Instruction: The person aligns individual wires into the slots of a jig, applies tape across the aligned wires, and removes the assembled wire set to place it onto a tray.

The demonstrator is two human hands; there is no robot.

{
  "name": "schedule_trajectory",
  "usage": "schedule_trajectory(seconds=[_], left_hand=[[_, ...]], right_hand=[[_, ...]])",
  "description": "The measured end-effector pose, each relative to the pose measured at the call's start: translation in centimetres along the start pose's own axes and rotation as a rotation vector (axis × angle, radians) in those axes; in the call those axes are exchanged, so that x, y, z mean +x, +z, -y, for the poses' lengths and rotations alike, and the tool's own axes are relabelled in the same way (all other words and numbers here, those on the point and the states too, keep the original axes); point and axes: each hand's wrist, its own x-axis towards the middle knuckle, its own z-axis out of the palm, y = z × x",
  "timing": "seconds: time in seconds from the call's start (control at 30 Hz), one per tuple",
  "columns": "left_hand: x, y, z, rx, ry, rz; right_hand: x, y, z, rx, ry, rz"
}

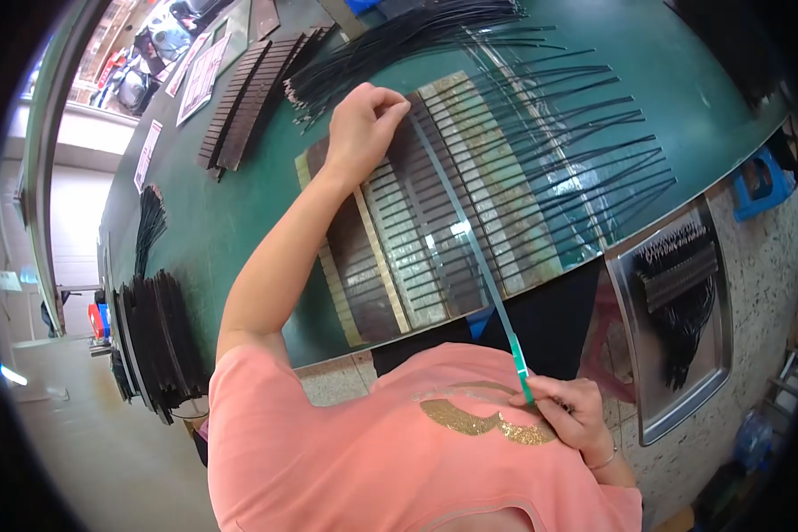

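Observation:
A long, narrow strip of tape point(463, 222) runs taut and slanting between my two hands, pale and translucent for most of its length and bright green at the near end. My left hand point(363, 133) pinches its far end over the board's upper edge. Close to my chest, my right hand point(569, 411) has its fingers closed on the green end. Beneath the tape lies a slotted board point(363, 297) with dark and pale bands. Several thin black wires point(585, 146) lie side by side across it, their looped ends spreading out to the right.
More black wires point(390, 40) lie bundled at the back of the green table point(213, 239). Dark slotted strips point(253, 106) rest at the left, above a stack of dark boards point(161, 341). A metal tray point(634, 390) with wires stands at the right, near a blue stool point(762, 186).

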Motion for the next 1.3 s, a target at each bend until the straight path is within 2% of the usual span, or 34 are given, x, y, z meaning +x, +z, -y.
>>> schedule_trajectory(seconds=[0.07, 0.33, 0.53, 0.63, 0.77, 0.87, 1.07, 1.3], left_hand=[[1.1, 0.8, 0.6, 0.062, 0.029, -0.010], [1.7, 1.6, 0.8, -0.029, -0.050, -0.007], [2.7, 0.7, 0.3, -0.047, -0.220, 0.107], [3.4, 0.8, 1.6, 0.216, -0.005, 0.020], [1.5, 0.7, 0.7, 0.260, 0.278, -0.003], [-1.5, 1.4, -1.1, 0.506, 0.234, 0.090], [-5.9, 0.9, -4.6, 0.518, 0.284, 0.201], [-12.1, 0.4, -9.5, 0.432, 0.277, 0.318]], right_hand=[[0.6, -0.1, 0.1, -0.002, -0.016, 0.000], [1.7, -0.3, 0.6, -0.020, -0.016, 0.010], [1.9, -0.3, 0.6, -0.022, -0.001, 0.023], [1.6, -0.4, 0.1, -0.021, 0.015, 0.024], [2.3, -0.8, 0.7, -0.034, -0.012, 0.075], [2.2, -0.8, 0.2, -0.030, -0.010, 0.091], [2.6, -0.8, 0.2, -0.004, -0.010, 0.110], [1.7, -0.1, -1.2, 0.056, -0.069, 0.036]])
